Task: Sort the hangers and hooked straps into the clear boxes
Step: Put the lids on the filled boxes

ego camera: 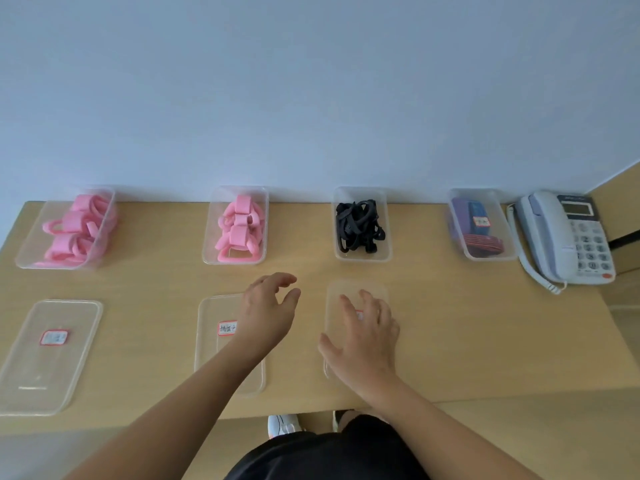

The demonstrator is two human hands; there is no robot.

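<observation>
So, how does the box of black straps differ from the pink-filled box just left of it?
The black-strap box holds thin, dark, tangled straps; the pink-filled box holds thicker pink pieces. The pink-filled box looks slightly wider than the black-strap box. Both are clear, rectangular, without lids, and stand at the far edge of the table.

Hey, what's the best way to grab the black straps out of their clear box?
Come straight down from above: the clear box is open-topped and its walls block every side. Pinch the raised loop at the far end of the black straps. They lie tangled, so several will probably lift together.
</observation>
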